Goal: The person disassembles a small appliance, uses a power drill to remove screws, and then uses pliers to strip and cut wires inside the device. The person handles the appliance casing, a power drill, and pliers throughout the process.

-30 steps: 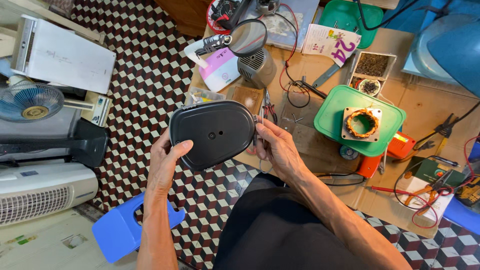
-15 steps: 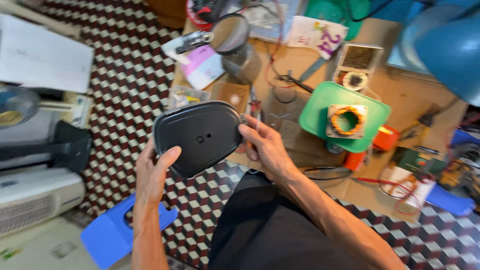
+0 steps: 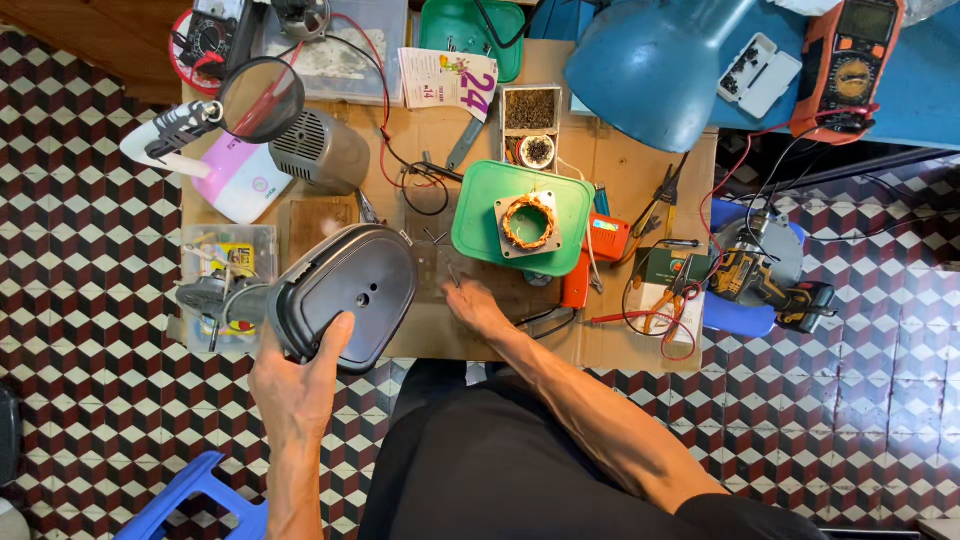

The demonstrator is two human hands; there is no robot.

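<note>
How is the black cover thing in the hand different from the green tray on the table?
The black cover is dark and rounded, held up off the table in the left hand; the green tray is bright green and squarish, lying flat on the table. The cover carries nothing on it, while the tray bears a copper-wound coil. The right hand lies on the table beside the tray. Both look like plastic.

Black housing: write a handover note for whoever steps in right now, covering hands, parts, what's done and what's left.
Left hand: holds the black housing by its near edge, raised over the front left of the workbench.
Right hand: off the housing, flat on the bench, fingertips at small loose parts I cannot identify.
Nearby: copper-wound stator sits on the green tray; grey motor cover lies behind the housing.
Done: housing lifted, held one-handed.
Left: housing not yet set down or joined to anything.
</note>
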